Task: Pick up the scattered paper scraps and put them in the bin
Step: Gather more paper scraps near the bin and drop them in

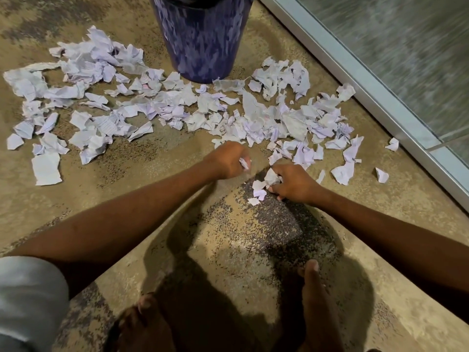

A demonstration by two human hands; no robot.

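Many torn white paper scraps lie spread across the speckled tan floor, in a wide band in front of a blue mottled bin at top centre. My left hand is closed around a small scrap whose tip sticks out between the fingers. My right hand rests on the floor with its fingers closed on a crumpled scrap. A few small scraps lie on the floor just left of that hand.
A metal door or window frame with glass runs diagonally along the right side. My bare feet stand on the floor at the bottom. A grey sleeve shows at lower left. Bare floor lies between the feet and the scraps.
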